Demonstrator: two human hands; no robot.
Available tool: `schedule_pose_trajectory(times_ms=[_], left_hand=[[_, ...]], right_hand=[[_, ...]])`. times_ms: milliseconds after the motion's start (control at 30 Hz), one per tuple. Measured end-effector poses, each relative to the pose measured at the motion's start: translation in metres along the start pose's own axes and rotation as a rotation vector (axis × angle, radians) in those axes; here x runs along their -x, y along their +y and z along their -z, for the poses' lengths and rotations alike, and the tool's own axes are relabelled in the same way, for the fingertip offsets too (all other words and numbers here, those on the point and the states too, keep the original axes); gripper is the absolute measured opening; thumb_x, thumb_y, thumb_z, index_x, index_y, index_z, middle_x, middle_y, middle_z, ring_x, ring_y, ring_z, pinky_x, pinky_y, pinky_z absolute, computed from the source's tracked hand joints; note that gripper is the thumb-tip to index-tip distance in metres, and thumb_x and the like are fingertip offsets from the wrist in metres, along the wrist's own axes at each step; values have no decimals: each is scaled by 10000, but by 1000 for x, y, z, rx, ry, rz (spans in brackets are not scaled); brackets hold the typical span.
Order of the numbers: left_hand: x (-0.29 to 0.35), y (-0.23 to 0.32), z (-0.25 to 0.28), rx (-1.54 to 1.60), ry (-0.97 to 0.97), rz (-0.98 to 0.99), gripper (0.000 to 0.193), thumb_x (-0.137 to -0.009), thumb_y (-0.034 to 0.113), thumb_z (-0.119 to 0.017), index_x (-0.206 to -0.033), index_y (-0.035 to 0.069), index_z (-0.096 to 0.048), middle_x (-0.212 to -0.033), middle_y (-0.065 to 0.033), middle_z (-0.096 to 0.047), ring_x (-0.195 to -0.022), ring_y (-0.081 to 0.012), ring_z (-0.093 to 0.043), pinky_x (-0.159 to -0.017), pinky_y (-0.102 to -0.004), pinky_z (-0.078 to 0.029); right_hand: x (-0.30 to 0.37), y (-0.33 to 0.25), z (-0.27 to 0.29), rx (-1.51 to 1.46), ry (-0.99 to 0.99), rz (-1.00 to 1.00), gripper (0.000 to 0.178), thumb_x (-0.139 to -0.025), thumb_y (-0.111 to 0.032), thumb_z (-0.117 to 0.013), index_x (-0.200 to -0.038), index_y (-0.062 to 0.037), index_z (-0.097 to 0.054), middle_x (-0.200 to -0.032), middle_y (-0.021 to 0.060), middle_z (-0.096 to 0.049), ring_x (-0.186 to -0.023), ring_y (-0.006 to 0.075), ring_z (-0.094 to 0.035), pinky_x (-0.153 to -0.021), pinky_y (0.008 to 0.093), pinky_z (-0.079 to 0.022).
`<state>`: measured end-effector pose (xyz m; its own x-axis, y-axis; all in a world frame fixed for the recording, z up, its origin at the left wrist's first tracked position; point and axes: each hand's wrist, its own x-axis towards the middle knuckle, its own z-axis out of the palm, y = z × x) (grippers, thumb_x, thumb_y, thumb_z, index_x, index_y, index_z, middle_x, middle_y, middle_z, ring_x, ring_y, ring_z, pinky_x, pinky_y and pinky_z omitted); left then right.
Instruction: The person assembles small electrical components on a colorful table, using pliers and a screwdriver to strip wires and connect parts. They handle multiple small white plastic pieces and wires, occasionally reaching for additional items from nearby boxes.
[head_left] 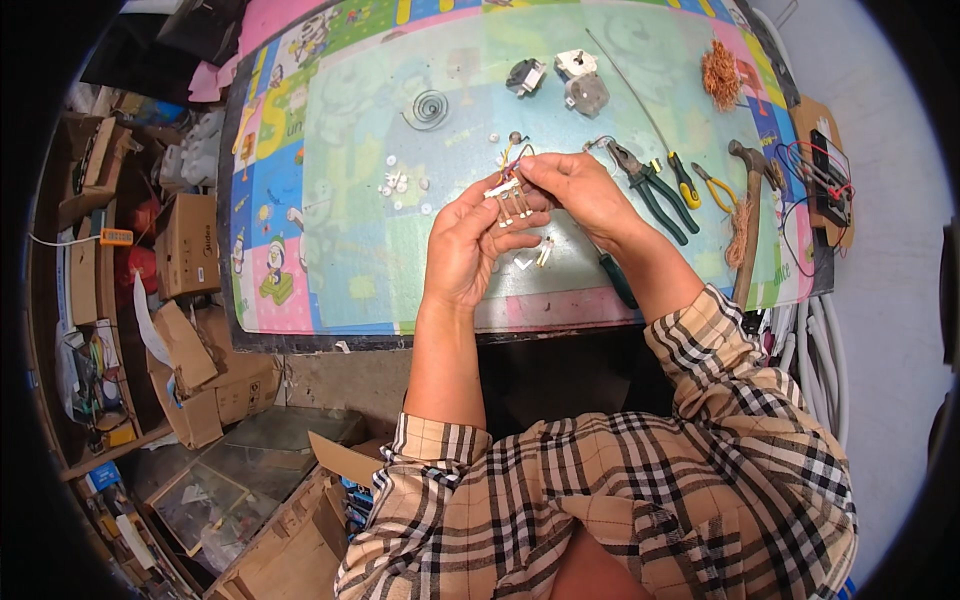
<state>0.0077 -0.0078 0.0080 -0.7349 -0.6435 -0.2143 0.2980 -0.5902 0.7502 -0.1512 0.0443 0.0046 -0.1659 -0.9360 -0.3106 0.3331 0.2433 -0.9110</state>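
Note:
Over the middle of the table I hold a small white part with several metal strips and thin wires (512,206). My left hand (460,245) grips it from the left, thumb against its side. My right hand (580,188) pinches at its upper end, where coloured wires come out; the fingertips partly hide what they hold. Just beyond lies a small dark round piece (515,137). Loose white bits (400,183) are scattered left of my hands, below a coiled wire spring (429,110). A dark green handle (617,281) lies partly under my right forearm.
Black and white plastic housings (577,66) sit at the back. Toward the right are pliers (655,193), a long screwdriver (683,180), small yellow-handled cutters (714,187), a hammer (745,225), tangled copper wire (720,75) and a meter with leads (830,178). Cardboard boxes (188,245) stand left of the table.

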Motion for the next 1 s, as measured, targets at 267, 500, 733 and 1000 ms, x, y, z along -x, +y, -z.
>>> schedule_pose_trajectory(times_ms=[267,500,733,1000], left_hand=[[1,-4,-7,-293,46,-26,452,-941,103,-390,-1350,-75,-320,-1055,-236,-609,-871,-284,-660,-700,-323,-567],[3,-8,-8,-598,50,34,483,-933,67,-393,-1392,-37,-286,-1113,-151,-595,-985,-239,-616,-810,-326,-502],[2,-5,-1,-383,93,-93,438,-937,205,-497,-1284,-58,-443,-1166,-169,-572,-1079,-207,-545,-937,-310,-419],[2,11,13,-52,303,-178,302,-966,213,-431,-1098,-52,-491,-992,-235,-623,-939,-282,-626,-848,-359,-489]], right_hand=[[-4,7,5,5,-19,30,264,-912,-246,-562,-1002,-11,-641,-880,21,-633,-782,86,-550,-706,247,-451],[-3,2,8,-52,-75,100,189,-892,-144,-572,-1023,-13,-610,-950,42,-624,-873,114,-572,-830,261,-447],[6,-8,-4,146,-278,115,145,-858,-107,-565,-933,6,-617,-831,47,-635,-779,108,-579,-727,269,-468],[7,5,3,778,-453,10,145,-800,-171,-594,-824,-32,-624,-662,79,-604,-655,172,-571,-624,299,-455]])
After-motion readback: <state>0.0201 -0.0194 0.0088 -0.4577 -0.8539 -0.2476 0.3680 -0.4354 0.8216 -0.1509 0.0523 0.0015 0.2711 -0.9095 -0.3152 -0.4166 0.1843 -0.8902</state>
